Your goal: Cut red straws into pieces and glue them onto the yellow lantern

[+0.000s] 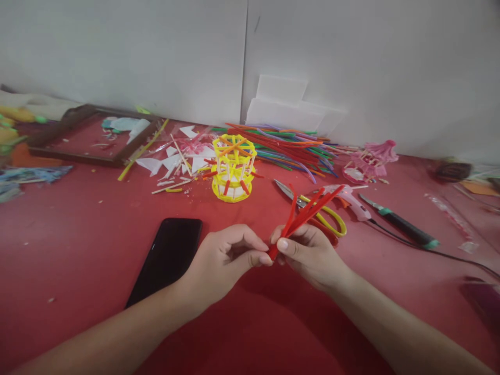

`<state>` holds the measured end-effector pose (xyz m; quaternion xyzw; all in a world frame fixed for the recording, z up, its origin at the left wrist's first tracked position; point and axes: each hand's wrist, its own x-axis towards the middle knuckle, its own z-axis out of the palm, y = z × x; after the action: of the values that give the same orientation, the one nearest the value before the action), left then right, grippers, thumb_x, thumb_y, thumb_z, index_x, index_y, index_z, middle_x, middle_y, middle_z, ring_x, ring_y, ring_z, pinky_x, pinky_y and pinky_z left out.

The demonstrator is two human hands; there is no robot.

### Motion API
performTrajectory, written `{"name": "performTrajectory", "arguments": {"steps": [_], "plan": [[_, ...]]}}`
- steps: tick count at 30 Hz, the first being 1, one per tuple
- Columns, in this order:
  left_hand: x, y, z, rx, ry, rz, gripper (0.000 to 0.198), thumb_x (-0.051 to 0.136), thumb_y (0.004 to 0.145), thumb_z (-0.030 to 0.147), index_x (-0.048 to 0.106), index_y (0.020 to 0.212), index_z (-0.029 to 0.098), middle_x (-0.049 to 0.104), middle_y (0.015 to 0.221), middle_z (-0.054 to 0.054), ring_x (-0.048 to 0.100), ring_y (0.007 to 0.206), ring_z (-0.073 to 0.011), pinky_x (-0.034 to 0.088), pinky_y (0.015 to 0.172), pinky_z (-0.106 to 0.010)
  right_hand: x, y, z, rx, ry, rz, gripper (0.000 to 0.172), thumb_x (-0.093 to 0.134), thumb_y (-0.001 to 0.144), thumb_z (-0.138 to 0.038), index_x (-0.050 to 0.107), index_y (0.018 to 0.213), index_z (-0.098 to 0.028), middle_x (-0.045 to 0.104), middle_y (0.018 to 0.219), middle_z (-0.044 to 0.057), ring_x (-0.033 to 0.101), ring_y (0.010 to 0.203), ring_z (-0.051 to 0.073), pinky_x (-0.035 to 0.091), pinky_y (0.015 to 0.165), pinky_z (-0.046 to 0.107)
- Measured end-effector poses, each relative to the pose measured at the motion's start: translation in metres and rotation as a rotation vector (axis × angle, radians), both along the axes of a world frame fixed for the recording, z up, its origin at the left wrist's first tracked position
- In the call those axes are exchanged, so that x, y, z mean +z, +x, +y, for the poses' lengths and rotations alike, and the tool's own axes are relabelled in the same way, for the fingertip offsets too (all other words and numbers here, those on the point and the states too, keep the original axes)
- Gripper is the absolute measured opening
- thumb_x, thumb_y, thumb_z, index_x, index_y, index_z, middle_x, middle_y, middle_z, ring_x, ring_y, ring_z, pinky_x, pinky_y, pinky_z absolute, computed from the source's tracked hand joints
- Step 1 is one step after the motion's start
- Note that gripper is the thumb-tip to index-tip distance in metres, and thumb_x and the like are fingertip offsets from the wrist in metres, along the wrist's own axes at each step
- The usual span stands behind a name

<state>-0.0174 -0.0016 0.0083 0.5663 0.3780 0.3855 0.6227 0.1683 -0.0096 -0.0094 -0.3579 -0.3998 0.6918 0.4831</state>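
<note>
A small bunch of red pipe cleaners (pixel 308 212) fans out up and to the right from between my hands. My right hand (pixel 310 252) pinches the bunch low down, thumb on top. At its lower end, the thumb and forefinger of my left hand (pixel 234 252) close on the tips. Just behind my right hand lie scissors (pixel 334 221) with yellow and red handles, partly hidden by it. Beyond my hands stands a yellow round frame (pixel 234 169) with pale sticks as posts and short red pieces around it.
A black phone (pixel 170 255) lies left of my hands. To the right are a pink glue gun (pixel 349 200) with its cord and a dark-handled cutter (pixel 408 226). Many coloured pipe cleaners (pixel 289 148), paper scraps (pixel 172 164), a brown frame (pixel 78 156) and a pink model (pixel 373 161) sit farther back.
</note>
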Motion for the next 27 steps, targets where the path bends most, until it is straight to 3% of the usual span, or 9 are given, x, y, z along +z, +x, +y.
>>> {"name": "performTrajectory", "arguments": {"steps": [5,9,14,21,27], "plan": [[-0.003,-0.0005,0.0004,0.002,-0.014,0.031,0.009,0.074,0.078,0.019,0.066,0.075,0.02,0.075,0.071,0.003,0.07,0.069,-0.0097,0.053,0.064,-0.016,-0.0025,0.0003,-0.0023,-0.009,0.033,-0.068,0.021,0.081,0.075,-0.039,0.074,0.079,-0.019,0.069,0.068,0.0,0.057,0.057,0.01,0.048,0.056,0.024],[-0.0056,-0.0013,-0.0002,-0.019,-0.029,0.103,0.012,0.073,0.08,0.027,0.064,0.082,0.02,0.073,0.078,0.001,0.07,0.074,-0.012,0.053,0.067,-0.019,-0.0019,0.0012,-0.0021,-0.052,0.102,-0.261,0.021,0.074,0.082,-0.041,0.073,0.08,-0.019,0.066,0.067,-0.001,0.057,0.061,0.011,0.049,0.06,0.025],[-0.0023,-0.0001,-0.0004,-0.034,-0.028,0.231,0.022,0.071,0.081,0.036,0.063,0.094,0.019,0.073,0.094,-0.004,0.071,0.084,-0.0167,0.056,0.072,-0.025,0.0042,-0.003,-0.0026,-0.105,0.101,-0.465,0.023,0.075,0.077,-0.043,0.073,0.077,-0.02,0.07,0.072,0.001,0.064,0.069,0.016,0.053,0.069,0.029],[-0.0049,0.0017,0.001,0.043,-0.176,0.225,0.025,0.08,0.07,0.025,0.067,0.092,0.021,0.077,0.087,-0.001,0.074,0.086,-0.0192,0.058,0.08,-0.028,0.0016,-0.008,-0.0079,-0.038,0.044,-0.528,0.022,0.075,0.074,-0.042,0.074,0.076,-0.02,0.071,0.071,0.003,0.065,0.07,0.019,0.053,0.073,0.035],[-0.0059,0.0011,-0.0024,0.016,-0.216,0.219,0.023,0.078,0.072,0.024,0.073,0.094,0.023,0.08,0.089,0.0,0.075,0.089,-0.0205,0.058,0.081,-0.028,-0.0007,-0.0088,-0.008,-0.032,0.014,-0.468,0.022,0.074,0.075,-0.041,0.073,0.075,-0.02,0.07,0.069,0.002,0.064,0.069,0.018,0.052,0.072,0.034]]}}
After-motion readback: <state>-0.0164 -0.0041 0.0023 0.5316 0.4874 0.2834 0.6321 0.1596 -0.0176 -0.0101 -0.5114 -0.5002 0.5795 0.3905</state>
